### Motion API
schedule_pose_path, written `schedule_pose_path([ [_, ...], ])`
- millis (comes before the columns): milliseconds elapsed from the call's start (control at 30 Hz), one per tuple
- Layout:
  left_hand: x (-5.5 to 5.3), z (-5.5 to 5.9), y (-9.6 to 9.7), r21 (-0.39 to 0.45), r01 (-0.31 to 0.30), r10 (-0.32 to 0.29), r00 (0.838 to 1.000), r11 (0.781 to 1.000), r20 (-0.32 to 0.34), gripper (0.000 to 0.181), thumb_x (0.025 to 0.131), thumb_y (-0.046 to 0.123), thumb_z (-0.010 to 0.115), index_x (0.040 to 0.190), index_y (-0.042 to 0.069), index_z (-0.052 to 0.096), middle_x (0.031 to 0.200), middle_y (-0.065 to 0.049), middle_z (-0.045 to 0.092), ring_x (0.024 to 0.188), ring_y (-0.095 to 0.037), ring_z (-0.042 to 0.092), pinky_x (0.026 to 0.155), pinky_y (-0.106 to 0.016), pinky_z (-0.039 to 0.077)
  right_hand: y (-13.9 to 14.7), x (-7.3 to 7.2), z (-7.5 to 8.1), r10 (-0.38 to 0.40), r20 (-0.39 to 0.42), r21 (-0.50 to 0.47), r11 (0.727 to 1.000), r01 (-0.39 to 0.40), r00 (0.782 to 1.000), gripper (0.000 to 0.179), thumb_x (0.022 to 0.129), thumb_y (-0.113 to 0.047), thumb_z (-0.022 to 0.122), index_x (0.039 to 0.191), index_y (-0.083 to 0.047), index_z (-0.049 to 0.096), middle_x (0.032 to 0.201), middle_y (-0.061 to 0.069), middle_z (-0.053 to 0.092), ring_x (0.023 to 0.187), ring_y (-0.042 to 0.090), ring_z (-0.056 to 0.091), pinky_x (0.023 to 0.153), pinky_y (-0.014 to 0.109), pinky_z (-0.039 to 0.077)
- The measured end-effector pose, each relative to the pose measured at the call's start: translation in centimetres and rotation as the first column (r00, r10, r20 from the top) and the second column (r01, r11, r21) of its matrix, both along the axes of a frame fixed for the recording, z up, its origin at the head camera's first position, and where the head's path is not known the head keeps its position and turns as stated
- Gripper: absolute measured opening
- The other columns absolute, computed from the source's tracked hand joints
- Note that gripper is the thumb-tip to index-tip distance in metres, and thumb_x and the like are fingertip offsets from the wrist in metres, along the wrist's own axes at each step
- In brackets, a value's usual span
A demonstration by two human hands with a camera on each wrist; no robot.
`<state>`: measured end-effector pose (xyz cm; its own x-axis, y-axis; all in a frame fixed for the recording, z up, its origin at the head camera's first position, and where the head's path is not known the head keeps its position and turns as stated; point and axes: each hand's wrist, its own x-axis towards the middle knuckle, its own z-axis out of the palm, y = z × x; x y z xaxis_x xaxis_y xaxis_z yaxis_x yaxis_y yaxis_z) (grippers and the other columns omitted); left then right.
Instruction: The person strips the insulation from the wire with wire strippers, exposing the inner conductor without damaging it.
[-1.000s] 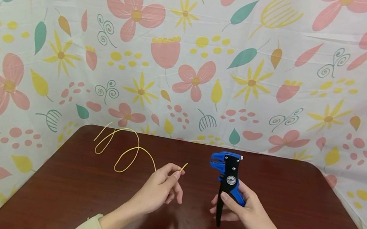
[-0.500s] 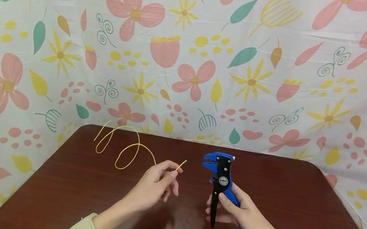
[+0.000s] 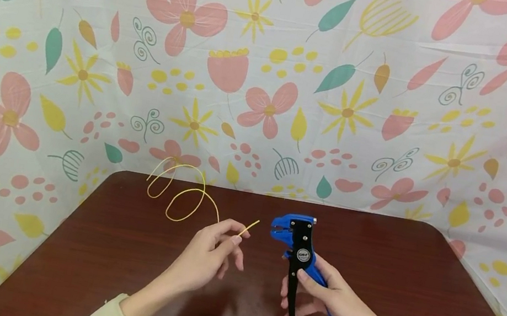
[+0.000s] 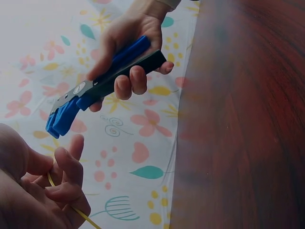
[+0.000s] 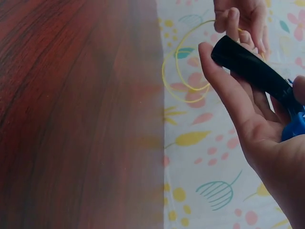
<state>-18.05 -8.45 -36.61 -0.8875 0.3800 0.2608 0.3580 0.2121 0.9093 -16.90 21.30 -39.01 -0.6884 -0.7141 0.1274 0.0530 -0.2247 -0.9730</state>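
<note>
My left hand (image 3: 207,254) pinches a thin yellow wire (image 3: 188,189) between thumb and index finger. A short straight end of it sticks out to the right, while the rest trails in loose loops behind the hand. My right hand (image 3: 336,297) grips a blue and black wire stripper (image 3: 300,255) by its handles, thumb on the front. The tool stands nearly upright, its blue jaws parted and facing left toward the wire's end, a small gap between. In the left wrist view, fingers of the right hand (image 4: 131,81) wrap the handles of the stripper (image 4: 71,107).
A dark reddish-brown wooden table (image 3: 415,274) lies beneath both hands. Behind it hangs a white cloth (image 3: 393,47) printed with pink, yellow and green flowers and leaves, meeting the table's back edge.
The right hand has brought the wire stripper left and slightly down, closer to the wire's end. My left hand has shifted a little left, and the trailing loops have risen and swung right.
</note>
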Motion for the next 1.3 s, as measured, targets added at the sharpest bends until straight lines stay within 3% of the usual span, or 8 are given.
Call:
schedule_pose_path([
  [200, 0.2, 0.2, -0.3, -0.010, -0.002, 0.002, 1.000, 1.000, -0.005, 0.015, 0.111, 0.010, 0.052, 0.120, 0.006, 0.064, 0.073, -0.005, 0.072, 0.045, -0.035, 0.054, 0.047, -0.029, 0.048, -0.3, 0.0, 0.1, 0.000, 0.004, 0.007, 1.000, 0.000, 1.000, 0.042, 0.116, -0.008, 0.032, 0.157, -0.002, 0.036, 0.111, 0.024, 0.063, 0.097, 0.035, 0.070, 0.083, 0.074, 0.052],
  [433, 0.4, 0.3, -0.5, -0.046, -0.001, -0.001, 0.999, 0.999, -0.047, 0.016, 0.111, 0.010, 0.052, 0.118, 0.008, 0.065, 0.074, -0.003, 0.072, 0.044, -0.033, 0.054, 0.047, -0.029, 0.048, -0.5, 0.2, 0.1, -0.012, 0.007, 0.012, 1.000, 0.012, 1.000, 0.040, 0.116, -0.008, 0.034, 0.156, -0.002, 0.037, 0.109, 0.022, 0.064, 0.093, 0.033, 0.071, 0.083, 0.071, 0.054],
  [933, 0.6, 1.0, -1.1, -0.079, -0.006, 0.000, 0.998, 0.997, -0.066, 0.016, 0.111, 0.008, 0.052, 0.116, 0.012, 0.067, 0.074, -0.001, 0.071, 0.041, -0.013, 0.047, 0.042, -0.028, 0.044, -1.0, 0.3, -0.1, -0.001, -0.009, -0.002, 1.000, 0.001, 1.000, 0.040, 0.116, -0.007, 0.033, 0.155, -0.002, 0.036, 0.105, 0.022, 0.064, 0.089, 0.031, 0.070, 0.075, 0.068, 0.057],
  [1067, 0.6, 1.1, -1.2, -0.108, -0.010, -0.001, 0.995, 0.994, -0.100, 0.016, 0.111, 0.010, 0.053, 0.115, 0.012, 0.068, 0.074, 0.003, 0.070, 0.040, -0.012, 0.045, 0.041, -0.026, 0.040, -1.0, 0.3, -0.2, 0.002, -0.011, -0.003, 1.000, -0.002, 1.000, 0.040, 0.116, -0.008, 0.033, 0.155, -0.002, 0.035, 0.104, 0.022, 0.064, 0.088, 0.031, 0.070, 0.073, 0.066, 0.058],
  [1300, 0.3, 1.1, -1.3, -0.162, -0.054, 0.019, 0.978, 0.985, -0.209, 0.018, 0.110, 0.012, 0.054, 0.114, 0.014, 0.071, 0.070, 0.012, 0.068, 0.055, -0.010, 0.045, 0.059, -0.027, 0.042, -1.3, 0.3, -0.4, -0.009, -0.005, 0.004, 1.000, 0.009, 1.000, 0.040, 0.116, -0.008, 0.035, 0.155, 0.000, 0.035, 0.102, 0.021, 0.065, 0.086, 0.030, 0.071, 0.073, 0.065, 0.059],
])
